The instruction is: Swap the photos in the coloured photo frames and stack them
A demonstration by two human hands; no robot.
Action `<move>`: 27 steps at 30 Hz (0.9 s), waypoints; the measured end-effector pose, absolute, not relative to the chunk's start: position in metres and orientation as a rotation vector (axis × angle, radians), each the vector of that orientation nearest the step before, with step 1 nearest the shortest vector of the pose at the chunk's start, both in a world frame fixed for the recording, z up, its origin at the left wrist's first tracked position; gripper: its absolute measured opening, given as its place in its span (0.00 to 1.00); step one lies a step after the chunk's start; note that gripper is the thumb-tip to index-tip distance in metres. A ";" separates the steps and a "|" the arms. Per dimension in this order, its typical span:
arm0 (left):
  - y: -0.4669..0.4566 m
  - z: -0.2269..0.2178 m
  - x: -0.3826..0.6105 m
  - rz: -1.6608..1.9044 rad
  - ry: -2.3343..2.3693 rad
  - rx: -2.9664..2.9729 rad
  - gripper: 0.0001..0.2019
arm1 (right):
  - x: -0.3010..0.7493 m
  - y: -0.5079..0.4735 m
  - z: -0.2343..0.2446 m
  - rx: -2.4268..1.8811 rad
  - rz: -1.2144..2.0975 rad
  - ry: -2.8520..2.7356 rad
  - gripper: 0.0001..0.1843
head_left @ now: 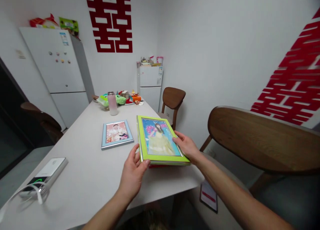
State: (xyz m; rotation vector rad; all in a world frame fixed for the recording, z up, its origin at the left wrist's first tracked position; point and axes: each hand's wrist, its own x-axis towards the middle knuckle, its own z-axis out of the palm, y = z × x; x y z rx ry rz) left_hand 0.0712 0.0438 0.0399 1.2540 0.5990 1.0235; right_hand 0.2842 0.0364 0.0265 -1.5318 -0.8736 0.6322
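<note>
A lime-green picture frame (pixel 160 136) with a picture of a figure in a pale yellow dress is between my hands, over the table's near right part. Something red shows under its near edge; I cannot tell what it is. My left hand (pixel 132 171) grips the near left corner, thumb on the rim. My right hand (pixel 187 146) holds the right side, its thumb on the front and the other fingers partly hidden. To the left, a light blue picture frame (pixel 117 134) lies face up on the table.
On the white table (pixel 82 143) stand a pink bottle (pixel 112 103) and, behind it, several colourful packages (pixel 125 98). A power bank (pixel 47 173) with a white cable lies at the left. Wooden chairs (pixel 250 136) stand at the right; a tablet-like device (pixel 208 196) rests on a seat.
</note>
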 end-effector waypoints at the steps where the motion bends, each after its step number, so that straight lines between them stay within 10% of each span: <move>1: 0.048 0.030 0.080 0.994 0.587 1.277 0.29 | 0.298 0.040 0.025 -1.594 0.625 -0.893 0.26; 27: 0.171 -0.006 0.019 0.651 1.463 2.446 0.22 | 0.203 0.040 0.030 -1.666 0.106 -1.754 0.18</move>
